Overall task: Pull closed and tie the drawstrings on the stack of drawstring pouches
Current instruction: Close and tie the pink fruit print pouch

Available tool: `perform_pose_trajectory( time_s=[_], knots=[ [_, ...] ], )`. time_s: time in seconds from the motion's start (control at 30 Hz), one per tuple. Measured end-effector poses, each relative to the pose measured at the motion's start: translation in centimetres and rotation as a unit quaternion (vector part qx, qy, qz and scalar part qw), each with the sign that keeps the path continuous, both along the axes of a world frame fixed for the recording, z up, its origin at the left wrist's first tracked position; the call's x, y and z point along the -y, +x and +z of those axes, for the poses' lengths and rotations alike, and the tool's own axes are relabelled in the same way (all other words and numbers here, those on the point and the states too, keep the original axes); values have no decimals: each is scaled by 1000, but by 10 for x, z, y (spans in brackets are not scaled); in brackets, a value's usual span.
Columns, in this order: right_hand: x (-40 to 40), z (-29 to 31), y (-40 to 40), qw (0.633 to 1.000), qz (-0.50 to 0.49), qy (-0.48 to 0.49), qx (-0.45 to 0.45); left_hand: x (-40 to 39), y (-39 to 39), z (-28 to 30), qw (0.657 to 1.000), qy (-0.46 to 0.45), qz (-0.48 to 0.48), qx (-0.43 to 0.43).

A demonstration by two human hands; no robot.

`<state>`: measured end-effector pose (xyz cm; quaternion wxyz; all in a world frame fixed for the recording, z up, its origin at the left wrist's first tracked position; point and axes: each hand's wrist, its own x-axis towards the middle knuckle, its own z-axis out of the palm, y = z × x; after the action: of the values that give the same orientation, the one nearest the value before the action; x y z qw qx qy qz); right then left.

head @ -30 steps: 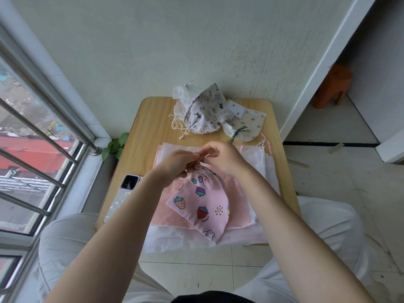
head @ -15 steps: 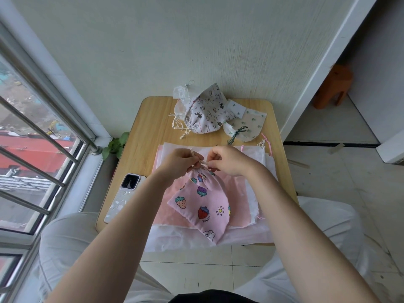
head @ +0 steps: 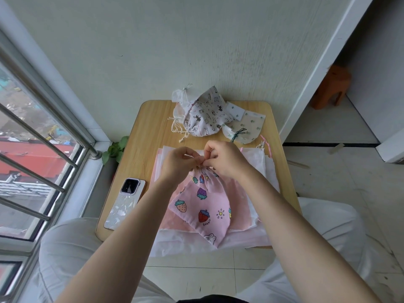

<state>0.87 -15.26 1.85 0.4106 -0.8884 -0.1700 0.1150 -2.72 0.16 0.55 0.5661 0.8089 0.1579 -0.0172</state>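
Both hands meet at the gathered neck of the pink strawberry pouch (head: 202, 209): left hand (head: 176, 166) and right hand (head: 226, 159) each have a fingertip pinch grip on the drawstring there, fingers curled tight, though the cord itself is too thin to make out. That pouch lies on the stack of flat pink and white pouches (head: 251, 217) on the near half of the desk (head: 150, 119). A phone (head: 125, 203) sits just left of the stack. Further back, the tied cat-print pouch (head: 206, 115) and clover-print pouch (head: 247, 126) lie against the wall.

Only legible txt: "Rabbit" on pink strawberry pouch (head: 203, 206), near its bottom.
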Motion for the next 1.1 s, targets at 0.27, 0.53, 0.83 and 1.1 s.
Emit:
perform_pose_trajectory(
  time_s=[0.27, 0.53, 0.83, 1.1],
  knots=[
    [4, -6, 0, 999, -30, 8, 44, 3, 5, 13, 996, 53, -61, -22],
    [15, 1, -2, 998, -24, -37, 52, 10, 15, 3, 967, 224, -123, -13],
    [17, 4, 0, 997, 33, -74, -18, 14, 10, 7, 949, 264, -172, 19],
    [12, -15, 2, 891, -52, 254, -372, 8, -3, -10, 925, 340, -66, 155]
  ],
)
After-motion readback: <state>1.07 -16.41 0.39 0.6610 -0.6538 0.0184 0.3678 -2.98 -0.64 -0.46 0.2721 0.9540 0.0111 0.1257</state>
